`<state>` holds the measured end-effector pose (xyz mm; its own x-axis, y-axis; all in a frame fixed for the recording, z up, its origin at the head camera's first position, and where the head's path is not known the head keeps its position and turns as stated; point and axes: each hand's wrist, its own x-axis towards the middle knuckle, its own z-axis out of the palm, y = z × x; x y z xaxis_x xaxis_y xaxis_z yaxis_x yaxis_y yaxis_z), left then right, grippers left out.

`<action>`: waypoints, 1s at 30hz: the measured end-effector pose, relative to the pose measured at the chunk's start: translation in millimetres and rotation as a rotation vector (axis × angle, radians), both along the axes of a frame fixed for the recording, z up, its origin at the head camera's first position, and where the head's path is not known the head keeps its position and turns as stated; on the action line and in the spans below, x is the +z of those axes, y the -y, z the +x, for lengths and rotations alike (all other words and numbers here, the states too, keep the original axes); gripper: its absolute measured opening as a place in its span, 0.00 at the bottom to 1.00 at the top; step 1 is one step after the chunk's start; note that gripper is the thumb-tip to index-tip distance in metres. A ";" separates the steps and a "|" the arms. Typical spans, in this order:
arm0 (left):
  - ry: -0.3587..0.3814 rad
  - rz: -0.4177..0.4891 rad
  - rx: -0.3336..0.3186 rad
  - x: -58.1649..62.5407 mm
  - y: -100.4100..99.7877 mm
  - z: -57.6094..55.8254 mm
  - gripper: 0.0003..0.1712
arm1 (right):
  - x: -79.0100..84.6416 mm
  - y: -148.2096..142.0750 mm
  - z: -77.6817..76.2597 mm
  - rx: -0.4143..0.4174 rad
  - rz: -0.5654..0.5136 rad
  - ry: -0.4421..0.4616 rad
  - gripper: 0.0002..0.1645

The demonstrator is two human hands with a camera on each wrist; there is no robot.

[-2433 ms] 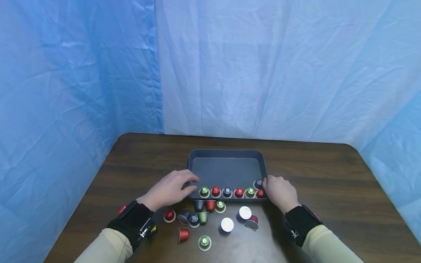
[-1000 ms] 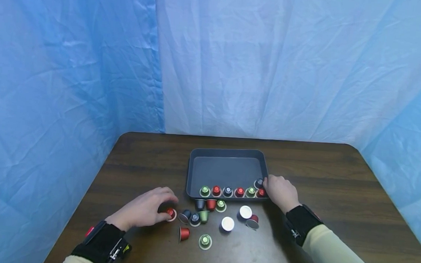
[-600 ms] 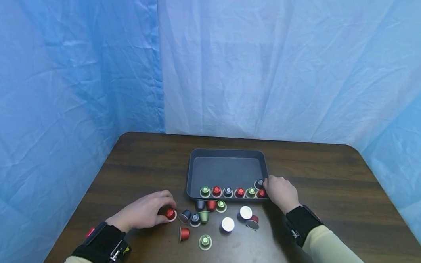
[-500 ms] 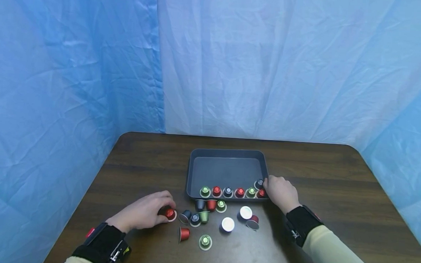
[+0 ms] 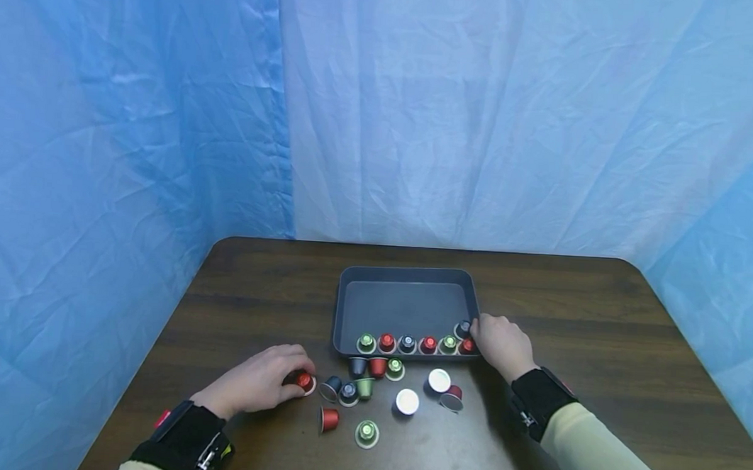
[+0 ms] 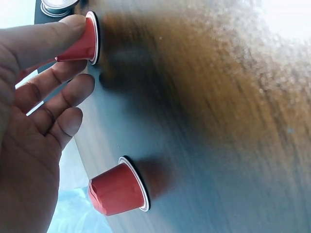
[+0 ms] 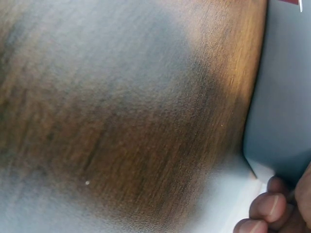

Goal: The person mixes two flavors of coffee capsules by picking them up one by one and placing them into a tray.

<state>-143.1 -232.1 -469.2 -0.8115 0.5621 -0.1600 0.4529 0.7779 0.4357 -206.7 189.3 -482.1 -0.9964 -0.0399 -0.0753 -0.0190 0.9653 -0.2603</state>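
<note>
Head view, clock centred on the tray, 12 = far side. Nearest: green capsule (image 5: pixel 367 433) between 6 and 7, narrow end up; red capsule on its side (image 5: pixel 328 419) at 7. Pale-topped capsules (image 5: pixel 407 402) near 6, second one toward 5, beside a tipped dark-red capsule (image 5: pixel 452 397).

Left hand (image 5: pixel 257 379) at 8. Change: it's off the tray's left corner, thumb and finger now around the upright red capsule (image 6: pixel 85 44). Left wrist view backs the pinch; lift can't be told. Capsule is outside the tray, well apart from its left wall. Means: one piece under control, none added to the row.

Farther: mixed cluster (image 5: pixel 365 388) at 7, dark, red and green, its far pieces against the near wall. Tray (image 5: pixel 405 300): row of six capsules (image 5: pixel 408 343) along 6, plus a dark capsule (image 5: pixel 462 329) behind its right end. Far part bare.

Right hand (image 5: pixel 501 343) between 3 and 4, same spot throughout, fingers curled, gripping the rim; tray holds position. Behind 12: table (image 5: pixel 552 294), then blue sheeting (image 5: pixel 421 109).
</note>
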 end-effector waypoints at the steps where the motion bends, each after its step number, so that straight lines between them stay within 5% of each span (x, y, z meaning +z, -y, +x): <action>1: -0.003 -0.002 0.002 0.1 -0.2 0.1 0.16 | 0.1 0.1 0.0 0.001 -0.002 0.000 0.18; 30: -0.114 0.005 0.019 27.1 -12.5 -6.8 0.17 | -0.1 0.1 0.5 -0.003 -0.002 0.010 0.18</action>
